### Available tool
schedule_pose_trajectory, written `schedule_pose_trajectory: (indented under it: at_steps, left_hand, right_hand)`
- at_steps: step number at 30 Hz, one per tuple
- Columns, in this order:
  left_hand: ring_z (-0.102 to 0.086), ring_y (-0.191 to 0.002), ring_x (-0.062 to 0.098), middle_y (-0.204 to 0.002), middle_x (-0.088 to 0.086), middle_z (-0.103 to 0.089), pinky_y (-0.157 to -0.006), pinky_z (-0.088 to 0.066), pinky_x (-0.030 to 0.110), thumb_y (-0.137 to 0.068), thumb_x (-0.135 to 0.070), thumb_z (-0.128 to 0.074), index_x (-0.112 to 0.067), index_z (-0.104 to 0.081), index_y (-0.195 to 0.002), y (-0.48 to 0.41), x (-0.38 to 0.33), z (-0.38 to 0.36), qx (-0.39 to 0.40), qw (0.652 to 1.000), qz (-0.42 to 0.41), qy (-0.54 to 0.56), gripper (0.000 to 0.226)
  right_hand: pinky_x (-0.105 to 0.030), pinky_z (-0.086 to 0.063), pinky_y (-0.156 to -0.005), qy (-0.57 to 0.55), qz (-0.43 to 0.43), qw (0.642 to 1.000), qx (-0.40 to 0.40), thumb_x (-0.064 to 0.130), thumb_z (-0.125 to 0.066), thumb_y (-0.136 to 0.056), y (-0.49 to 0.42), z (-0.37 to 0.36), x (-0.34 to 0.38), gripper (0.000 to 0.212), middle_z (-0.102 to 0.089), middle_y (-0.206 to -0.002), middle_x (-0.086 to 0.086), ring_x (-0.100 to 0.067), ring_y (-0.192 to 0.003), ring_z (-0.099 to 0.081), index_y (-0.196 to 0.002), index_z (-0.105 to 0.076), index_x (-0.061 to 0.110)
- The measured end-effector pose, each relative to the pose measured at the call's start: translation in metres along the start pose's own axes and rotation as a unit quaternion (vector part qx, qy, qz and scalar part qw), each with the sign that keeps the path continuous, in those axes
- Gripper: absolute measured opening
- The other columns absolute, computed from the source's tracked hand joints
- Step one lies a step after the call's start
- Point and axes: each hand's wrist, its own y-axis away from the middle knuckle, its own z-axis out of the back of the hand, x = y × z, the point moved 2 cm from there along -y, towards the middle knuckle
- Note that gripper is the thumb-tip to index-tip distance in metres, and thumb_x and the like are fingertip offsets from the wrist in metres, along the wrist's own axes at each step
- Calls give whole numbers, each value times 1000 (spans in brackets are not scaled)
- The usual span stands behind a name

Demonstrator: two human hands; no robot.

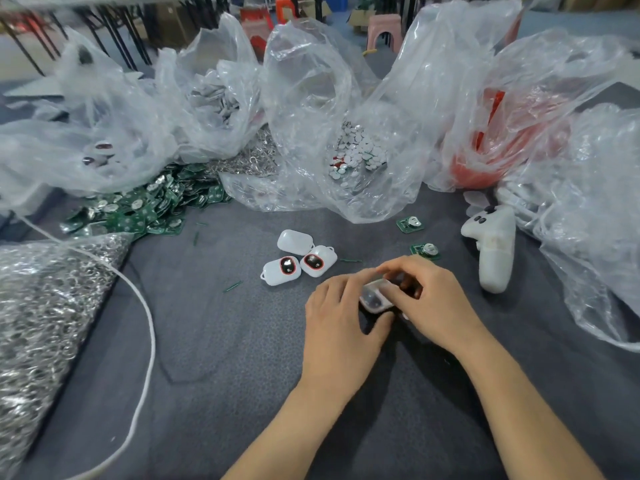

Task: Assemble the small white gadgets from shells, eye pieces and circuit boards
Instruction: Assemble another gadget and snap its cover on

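Pinching white shell [373, 301] between left hand [341, 320] and right hand [433, 303], both curled round it, low over worktop [214, 341]. Next, probably: fetch circuit board [425, 251] — just beyond right hand, the nearer one.

The left hand [341, 323] and right hand [433, 303] meet over the grey table [225, 358], their fingers curled round one white shell [374, 301] held between them. Just left of the grip and a little beyond it lie three white gadgets [281, 270], two showing dark, red-rimmed eyes. Beyond the grip to its right lie two loose circuit boards [426, 251], and farther right a white handheld tool [495, 251].
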Motion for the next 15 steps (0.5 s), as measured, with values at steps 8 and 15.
schedule_pose_trajectory:
  at_steps: [8, 15]
  left_hand:
    - [-38, -131, 18, -134, 7, -51, -111, -22, 19, -90, -12, -60, -9, -54, -128, -51, 115, 114, -164, 978, 20, -125, 38]
    - [-31, -132, 34, -146, 3, -42, -104, -30, 50, -95, -23, -42, -28, -46, -140, -91, 206, 159, -15, 897, 194, -396, 45]
  right_hand:
    - [-10, -34, -86, 33, 40, 996, 75, 37, -85, -62, 2, -9, 3, 46, -56, -106, 19, -4, -101, -53, -104, -69, 29]
    - [-8, -30, -84, 77, 86, 992, 59, 38, -84, -64, 2, -17, 6, 46, -54, -99, 21, -9, -97, -46, -105, -70, 22]
